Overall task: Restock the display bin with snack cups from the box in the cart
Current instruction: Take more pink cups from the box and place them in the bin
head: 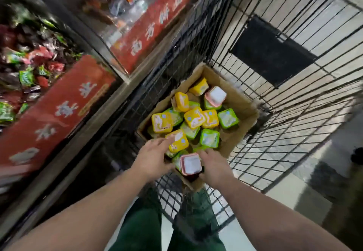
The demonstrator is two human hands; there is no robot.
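Snack cups [194, 120] lie jumbled in the cardboard box [241, 111] inside the wire cart [284, 86]. Both hands reach in, the left hand [152, 157] spread over a yellow cup [177, 141], the right hand [213, 165] beside a pink-lidded cup [190, 163]; neither grips. Loose cups may slip; cart walls crowd the lift toward the display bin [29, 68].

- Even, fairly bright indoor light, with soft shadows only.
- Motion blur smears the display bins [49, 101] on the left.
- Wide-angle bend curves the cart [294, 97] wires at the edges.
- Pale glare sits on the floor [306, 174].
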